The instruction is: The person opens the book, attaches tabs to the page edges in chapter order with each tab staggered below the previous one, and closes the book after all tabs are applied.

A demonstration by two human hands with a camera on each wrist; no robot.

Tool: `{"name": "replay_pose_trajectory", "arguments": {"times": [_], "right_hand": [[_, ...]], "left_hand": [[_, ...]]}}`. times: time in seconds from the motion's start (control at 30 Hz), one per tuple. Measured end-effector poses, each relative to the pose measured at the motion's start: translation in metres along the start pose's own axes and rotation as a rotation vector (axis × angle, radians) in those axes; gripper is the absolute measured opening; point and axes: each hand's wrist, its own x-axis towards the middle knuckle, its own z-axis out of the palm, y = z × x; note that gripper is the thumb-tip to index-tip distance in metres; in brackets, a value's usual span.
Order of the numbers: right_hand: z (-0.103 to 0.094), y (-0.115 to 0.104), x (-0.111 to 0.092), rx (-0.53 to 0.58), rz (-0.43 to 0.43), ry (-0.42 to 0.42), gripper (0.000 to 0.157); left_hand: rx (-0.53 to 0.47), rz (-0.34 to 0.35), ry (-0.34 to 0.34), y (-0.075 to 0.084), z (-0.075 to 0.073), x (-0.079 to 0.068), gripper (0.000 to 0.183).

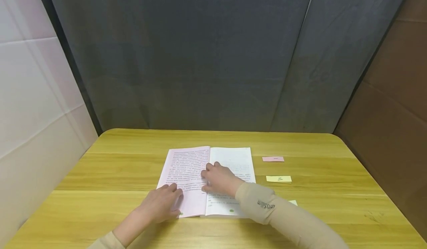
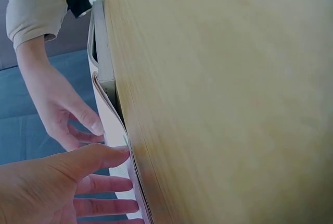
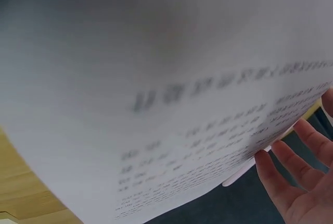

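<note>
An open book (image 1: 188,167) lies on the wooden table, its left page pinkish and its right page white, both with printed text. My left hand (image 1: 161,203) rests on the lower left part of the pinkish page, thumb near the bottom edge. Reaching across the white page, my right hand (image 1: 220,180) touches the book around its middle fold. In the left wrist view, the fingers of the left hand (image 2: 57,187) are fairly straight against the page. The right wrist view has the white page (image 3: 156,146) close up, with the right fingers (image 3: 273,177) extended at its far side.
To the right of the book lie a pink paper slip (image 1: 273,159) and a yellow one (image 1: 278,179). A paler slip (image 1: 293,202) peeks out from behind the right sleeve. A dark curtain (image 1: 200,56) hangs behind the table (image 1: 110,167).
</note>
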Motion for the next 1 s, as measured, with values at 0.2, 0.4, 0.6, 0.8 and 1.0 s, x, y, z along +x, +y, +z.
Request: {"name": "replay_pose_trajectory", "arguments": {"times": [0.2,0.4,0.6,0.8,1.0], "right_hand": [[-0.001,0.001,-0.001,-0.002,0.002,0.013,0.038],[0.0,0.0,0.0,0.007,0.004,0.003,0.041],[0.0,-0.005,-0.002,0.002,-0.003,-0.008,0.044],[-0.001,-0.011,-0.008,0.002,-0.023,0.01,0.04],[0.001,-0.012,-0.013,-0.009,-0.035,0.029,0.039]], "left_hand": [[0.006,0.001,0.005,-0.001,0.0,0.001,0.038],[-0.005,-0.004,-0.004,-0.001,0.0,0.001,0.039],[-0.001,-0.007,0.0,0.0,0.0,0.0,0.038],[0.002,-0.008,0.005,-0.001,0.001,0.0,0.038],[0.001,-0.007,0.01,-0.001,0.0,0.0,0.038]]}}
